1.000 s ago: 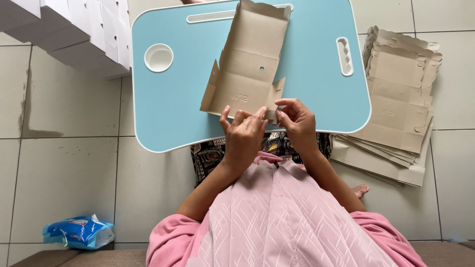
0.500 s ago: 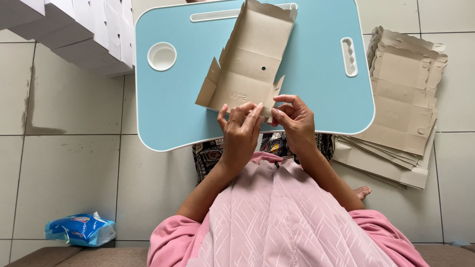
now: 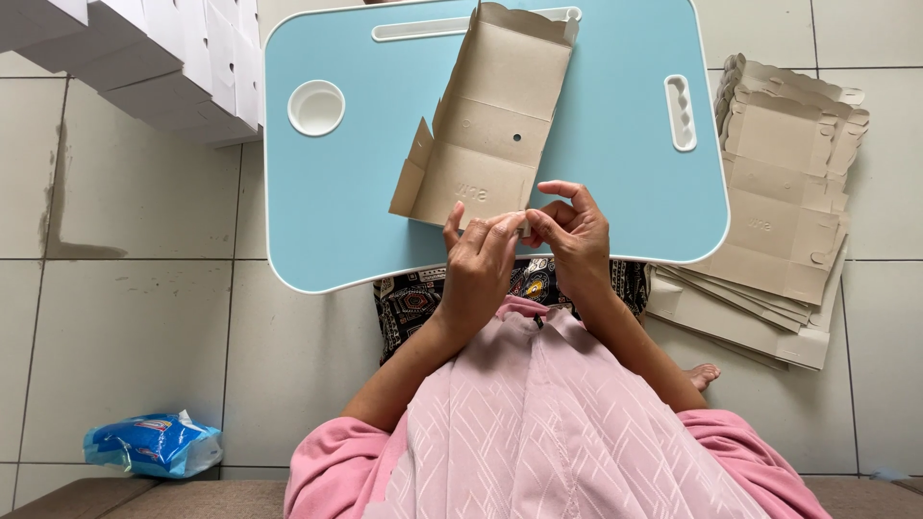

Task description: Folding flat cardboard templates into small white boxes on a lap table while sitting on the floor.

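Cardboard box blank (image 3: 490, 135), light, thin, easily creased, at surface's (image 3: 615, 192) near edge; pinched at bottom flap by left hand (image 3: 478, 264) and right hand (image 3: 574, 235), fingertips closed.

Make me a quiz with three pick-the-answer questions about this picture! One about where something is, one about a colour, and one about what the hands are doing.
1. Where is the stack of flat cardboard?
A. On the floor, right of the table
B. On the table
C. In the person's lap

2. What colour is the table top?
A. Red
B. Light blue
C. Black

3. What are the left hand and right hand doing?
A. Resting flat on the floor
B. Holding the blue bag
C. Pinching the near edge of the box blank

Answers:
1. A, the stack lies on the tiles beside the table's right edge.
2. B, the top is light blue with a white rim.
3. C, both hands' fingertips meet at the blank's near edge; the blue bag lies untouched on the floor.
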